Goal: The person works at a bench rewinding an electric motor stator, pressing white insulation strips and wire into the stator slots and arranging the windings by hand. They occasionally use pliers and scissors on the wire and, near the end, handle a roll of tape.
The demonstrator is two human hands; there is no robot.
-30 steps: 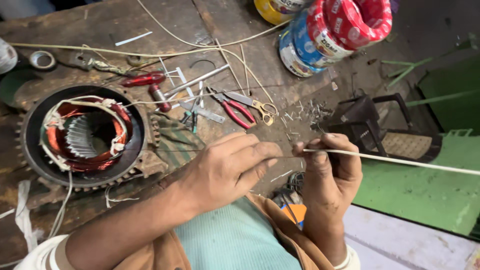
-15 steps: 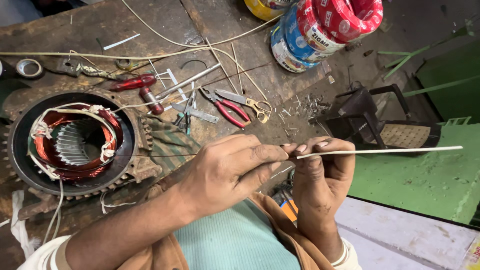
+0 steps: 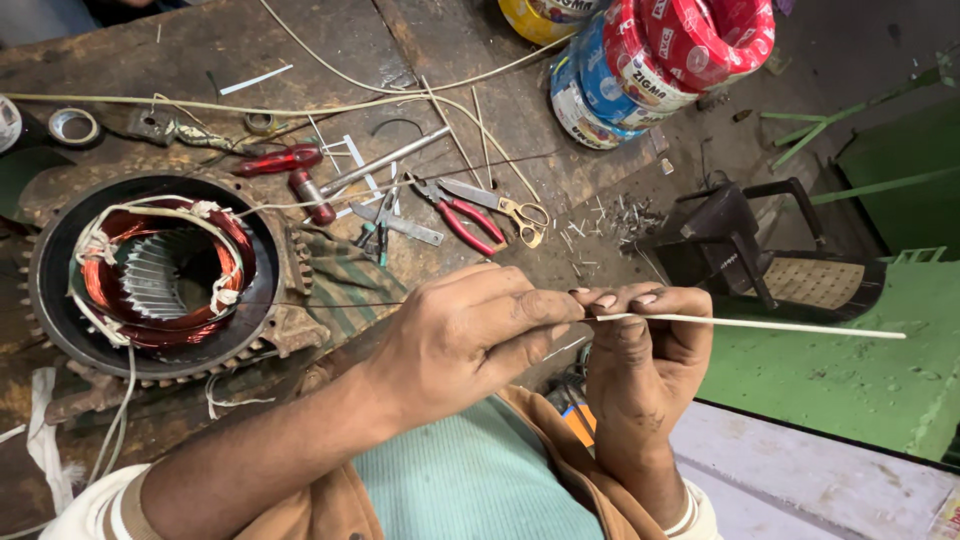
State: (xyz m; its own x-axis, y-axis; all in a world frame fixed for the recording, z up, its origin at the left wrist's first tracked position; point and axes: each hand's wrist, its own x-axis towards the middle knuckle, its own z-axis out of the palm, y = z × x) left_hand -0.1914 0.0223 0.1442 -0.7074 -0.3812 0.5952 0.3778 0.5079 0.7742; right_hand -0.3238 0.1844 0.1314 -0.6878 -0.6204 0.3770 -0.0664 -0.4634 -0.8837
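My left hand [image 3: 470,335] and my right hand [image 3: 640,350] meet in front of my chest, fingertips touching. Both pinch a thin white sleeve tube [image 3: 760,325] that sticks out to the right from my right hand. A fine dark wire [image 3: 330,304] runs from my left fingers back towards the motor stator [image 3: 150,275], which lies on the bench at left with copper windings and white tie cords. Whether the wire enters the tube is hidden by my fingers.
On the worn wooden bench [image 3: 330,50] lie red-handled pliers [image 3: 465,215], scissors [image 3: 505,205], a red-handled screwdriver [image 3: 285,160], a metal rod, a tape roll [image 3: 72,125] and long white sleeves. Coloured wire coils [image 3: 660,60] sit at the bench's far right. A dark stool [image 3: 740,240] stands on the green floor.
The tube has tilted from pointing slightly downward to nearly level, and my fingertips have closed tighter together on it. The view has shifted a little closer.
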